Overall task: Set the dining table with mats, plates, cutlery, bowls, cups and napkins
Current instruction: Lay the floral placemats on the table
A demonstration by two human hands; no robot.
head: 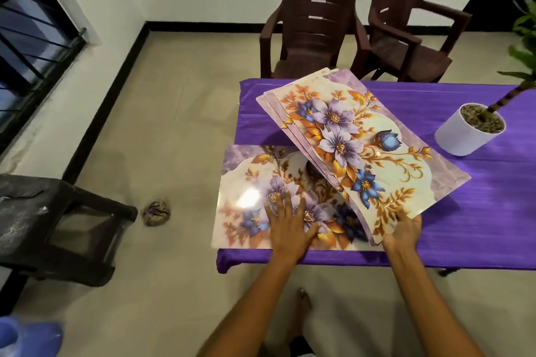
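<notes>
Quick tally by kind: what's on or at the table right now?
Floral mats: at least 4: 1 flat mat, a lifted stack showing about 3 edges
Potted plant: 1
Brown chairs: 2
Total: at least 7

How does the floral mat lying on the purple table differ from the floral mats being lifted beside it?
The single glossy floral mat lies flat on the purple tablecloth, pressed by the left hand; the stack of floral mats is tilted up, gripped at its near edge by the right hand. The flat mat is one sheet; the stack shows several edges. Both share the same purple-and-gold flower print.
</notes>
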